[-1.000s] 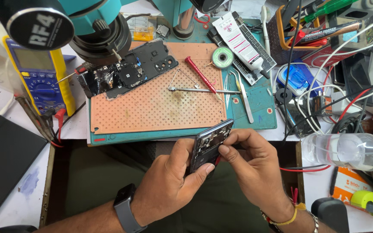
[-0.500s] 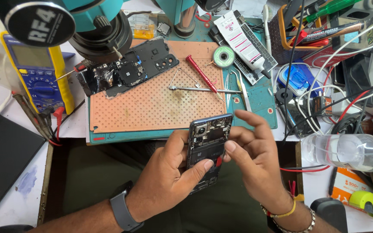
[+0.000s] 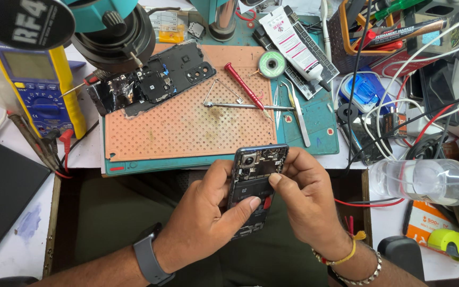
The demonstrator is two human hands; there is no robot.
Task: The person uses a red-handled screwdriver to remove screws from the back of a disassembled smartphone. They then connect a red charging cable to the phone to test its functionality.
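An opened smartphone (image 3: 256,172) with its back cover off shows its circuit boards and camera module. My left hand (image 3: 208,218) grips its left side and lower part, thumb lying across the inside. My right hand (image 3: 306,199) holds the right edge, with a fingertip pressing on the exposed board near the middle. The phone is held upright just in front of the workbench edge, above my lap. A dark watch sits on my left wrist, and bracelets on my right.
A perforated orange work mat (image 3: 187,119) holds a removed phone back cover (image 3: 152,85), a red screwdriver (image 3: 245,87), tweezers (image 3: 293,111). A yellow multimeter (image 3: 35,79) stands left, a microscope head (image 3: 110,26) above. Cables, a clear bottle (image 3: 426,180), a glue tube (image 3: 293,42) crowd the right.
The phone has been turned from edge-on to face up, showing its insides. My right fingertip has moved onto the board, and both hands shifted slightly toward the bench.
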